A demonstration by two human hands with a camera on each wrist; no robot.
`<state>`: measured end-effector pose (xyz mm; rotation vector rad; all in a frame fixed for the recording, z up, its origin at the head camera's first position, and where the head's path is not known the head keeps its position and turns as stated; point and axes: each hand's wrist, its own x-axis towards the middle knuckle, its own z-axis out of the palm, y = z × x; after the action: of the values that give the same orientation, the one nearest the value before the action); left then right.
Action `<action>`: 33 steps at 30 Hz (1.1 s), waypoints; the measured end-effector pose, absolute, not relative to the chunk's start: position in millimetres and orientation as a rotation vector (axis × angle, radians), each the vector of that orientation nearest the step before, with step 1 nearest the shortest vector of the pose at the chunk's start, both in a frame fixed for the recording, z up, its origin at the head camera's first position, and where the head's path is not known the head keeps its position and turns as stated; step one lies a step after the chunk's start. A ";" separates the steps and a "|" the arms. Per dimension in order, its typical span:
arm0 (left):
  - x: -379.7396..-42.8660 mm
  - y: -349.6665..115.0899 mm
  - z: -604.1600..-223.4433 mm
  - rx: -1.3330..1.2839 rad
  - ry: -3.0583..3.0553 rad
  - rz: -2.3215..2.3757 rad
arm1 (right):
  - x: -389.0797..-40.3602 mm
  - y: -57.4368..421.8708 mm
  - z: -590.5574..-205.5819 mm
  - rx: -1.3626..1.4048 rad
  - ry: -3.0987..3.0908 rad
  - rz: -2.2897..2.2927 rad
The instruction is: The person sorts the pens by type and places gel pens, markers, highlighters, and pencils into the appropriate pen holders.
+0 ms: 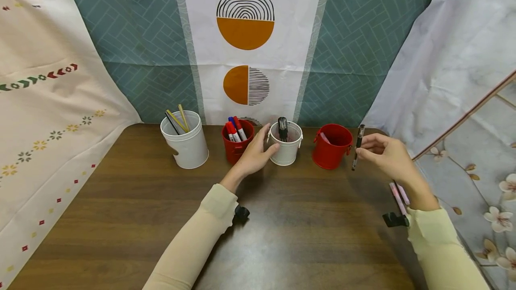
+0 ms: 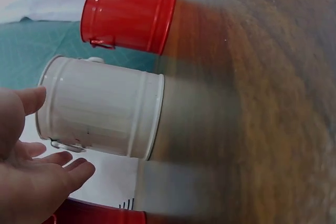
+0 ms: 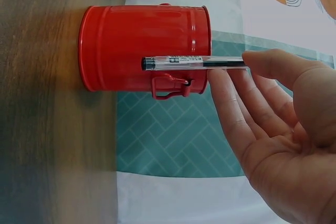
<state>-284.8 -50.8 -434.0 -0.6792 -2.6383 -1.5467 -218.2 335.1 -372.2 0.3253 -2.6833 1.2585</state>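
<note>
My right hand (image 1: 387,155) pinches a gel pen (image 3: 184,63) with a clear barrel between thumb and fingers. The pen stands nearly upright in the head view, just right of a red bucket (image 1: 331,149) that has a pink item (image 1: 324,137) inside. In the right wrist view the pen passes in front of that bucket's side. Beside the small white bucket (image 1: 285,152) is my left hand (image 1: 255,153), its thumb and fingers spread near the rim. Whether it touches the bucket I cannot tell. Dark pens (image 1: 282,129) stick up from this white bucket.
At the left stands a larger white bucket (image 1: 191,147) holding several pencils (image 1: 177,120). Red and blue markers (image 1: 238,130) stand in another red bucket (image 1: 235,150), behind my left hand. Pink pens (image 1: 398,198) lie on the wooden table (image 1: 302,236) by my right wrist.
</note>
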 end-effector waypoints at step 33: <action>-290.4 -45.0 -444.1 -0.615 -2.609 -1.570 | -254.1 244.5 -340.7 0.341 -2.457 1.526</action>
<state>-290.4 -45.0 -444.1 -0.6153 -2.6092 -1.5704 -254.1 244.5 -340.7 0.3408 -2.4568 1.5264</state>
